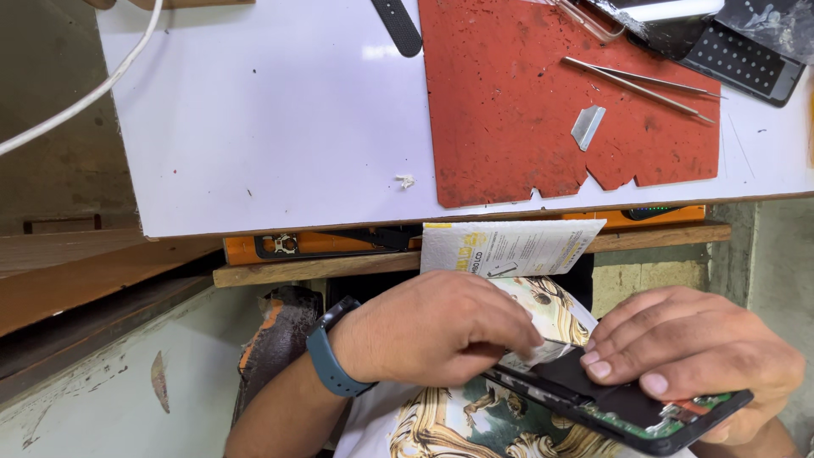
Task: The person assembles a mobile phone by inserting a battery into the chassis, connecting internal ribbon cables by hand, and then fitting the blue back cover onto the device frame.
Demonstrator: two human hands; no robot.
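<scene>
— Where's the opened phone right now?

— Low in the lap, below the table edge, back cover off, green board showing. The right hand cradles it, fingers curled around and pressing flat on the black battery.

— And the left hand?

— Wristband on, fingers pinched narrow on a thin white strip at the battery's edge.

— Up top?

— A white packet hangs off the table edge. On the red mat lie tweezers and a small metal blade, well apart from both hands.
</scene>
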